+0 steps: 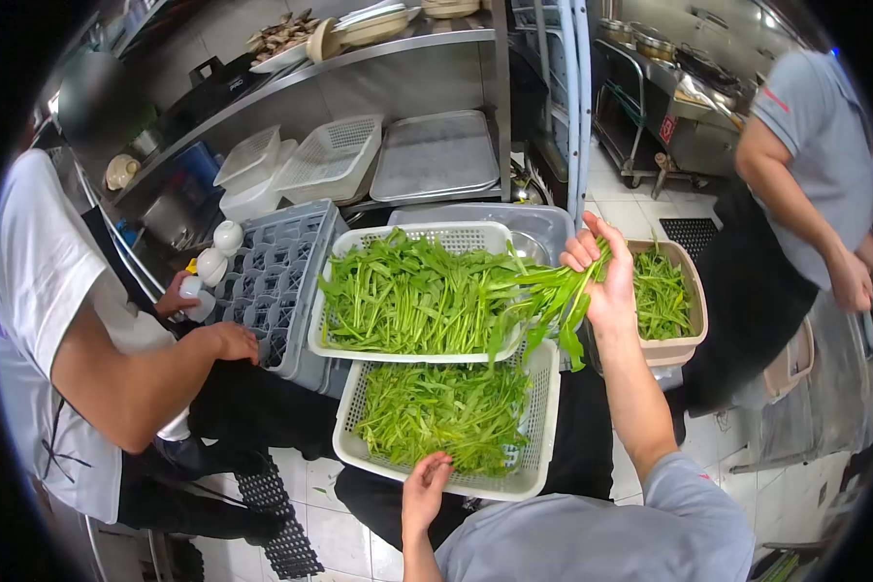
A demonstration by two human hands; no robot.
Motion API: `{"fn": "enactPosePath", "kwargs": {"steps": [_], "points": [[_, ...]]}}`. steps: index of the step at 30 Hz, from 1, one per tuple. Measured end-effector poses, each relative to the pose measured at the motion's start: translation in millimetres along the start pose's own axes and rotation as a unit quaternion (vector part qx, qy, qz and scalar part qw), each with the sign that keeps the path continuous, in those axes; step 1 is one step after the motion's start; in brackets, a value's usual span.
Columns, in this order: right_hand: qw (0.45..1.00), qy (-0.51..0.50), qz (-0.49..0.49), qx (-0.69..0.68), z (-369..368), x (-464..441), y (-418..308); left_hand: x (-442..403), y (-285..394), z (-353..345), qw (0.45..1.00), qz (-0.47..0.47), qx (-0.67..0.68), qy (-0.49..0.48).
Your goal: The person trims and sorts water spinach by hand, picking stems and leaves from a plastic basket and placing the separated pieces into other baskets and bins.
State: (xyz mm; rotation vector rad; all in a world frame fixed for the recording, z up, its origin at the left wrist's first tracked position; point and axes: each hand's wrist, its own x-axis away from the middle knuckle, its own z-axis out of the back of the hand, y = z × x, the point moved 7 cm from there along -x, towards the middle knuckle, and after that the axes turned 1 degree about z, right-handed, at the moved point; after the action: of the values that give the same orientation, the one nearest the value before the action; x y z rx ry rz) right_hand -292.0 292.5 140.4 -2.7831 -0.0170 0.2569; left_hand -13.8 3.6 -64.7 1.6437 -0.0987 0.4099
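Observation:
My right hand (pixel 606 276) is raised, closed around a bunch of long leafy greens (pixel 553 291) whose leaves hang to the left. Below it, a white basket (pixel 409 357) is heaped with more greens (pixel 407 301), stems mostly toward me. A second white basket (pixel 550 417) with loose greens (pixel 446 412) rests on my lap. At its near rim my left hand (pixel 427 485) has its fingers drawn together against the edge of the greens; what they pinch, if anything, is hidden.
A beige tub (pixel 696 291) of greens stands on the right. Left of the baskets is a grey glass rack (pixel 272 281), with a co-worker's hand (pixel 233 342) on it. Another person (pixel 815 175) stands at right. Metal shelves (pixel 436 48) hold trays and baskets behind.

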Motion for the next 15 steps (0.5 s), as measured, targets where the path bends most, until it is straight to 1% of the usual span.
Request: {"fn": "enactPosePath", "kwargs": {"steps": [1, 4, 5, 7, 9, 15], "points": [[1.0, -0.004, -0.003, 0.004, -8.4, -0.2, 5.3, -0.1, -0.6, 0.7, 1.0, -0.003, 0.006, 0.002], [0.995, -0.089, -0.043, -0.013, -37.0, 4.4, 25.6, 1.9, -4.0, 5.6, 1.0, -0.019, 0.009, 0.012], [0.995, -0.091, -0.048, -0.011, -40.2, 5.9, 31.3, 2.9, -6.3, 7.5, 1.0, -0.019, 0.014, 0.017], [0.989, -0.128, -0.071, -0.018, -49.9, 10.3, 43.2, 5.2, -11.7, 11.5, 0.999, -0.018, 0.023, 0.024], [0.987, -0.132, -0.085, -0.025, -54.6, 12.5, 52.2, 6.1, -18.2, 15.2, 1.0, -0.02, 0.011, 0.022], [0.984, -0.134, -0.108, -0.043, -62.7, 17.0, 67.2, 8.4, -23.1, 20.9, 0.999, -0.029, 0.035, 0.027]]}}
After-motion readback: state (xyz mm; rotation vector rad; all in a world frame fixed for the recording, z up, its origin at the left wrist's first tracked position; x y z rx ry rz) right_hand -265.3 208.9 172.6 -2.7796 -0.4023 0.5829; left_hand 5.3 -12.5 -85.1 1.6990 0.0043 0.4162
